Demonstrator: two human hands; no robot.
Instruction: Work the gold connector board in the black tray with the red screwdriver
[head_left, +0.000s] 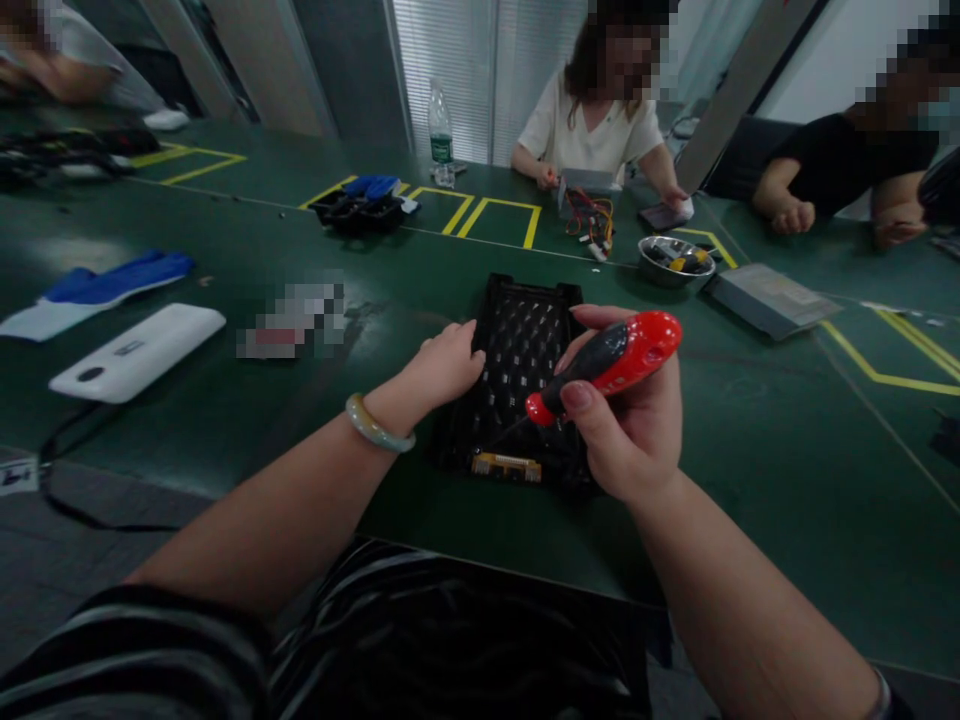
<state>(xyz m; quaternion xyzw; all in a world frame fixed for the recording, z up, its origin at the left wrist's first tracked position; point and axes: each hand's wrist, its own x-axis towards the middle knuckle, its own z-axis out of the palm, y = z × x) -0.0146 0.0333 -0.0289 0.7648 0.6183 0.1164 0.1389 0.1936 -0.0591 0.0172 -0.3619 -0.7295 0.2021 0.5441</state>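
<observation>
A black keyboard-like panel (521, 350) with rows of small raised parts lies on the green table, close to its front edge. Along the panel's near end runs a yellow-brown strip (506, 467). My right hand (637, 420) grips a red and black screwdriver (611, 365) over the panel's right side, its shaft slanting down left toward the near left corner. Whether the tip touches is too dark to tell. My left hand (448, 368) rests at the panel's left edge, fingers bent and partly hidden; what they hold, if anything, cannot be made out.
At the left lie a white device (139, 350) and a blue and white glove (112, 285). Farther back are a black tray (356, 212), a bottle (441, 140) and a metal bowl (675, 272) of tools. A grey flat case (772, 298) lies right. People sit across the table.
</observation>
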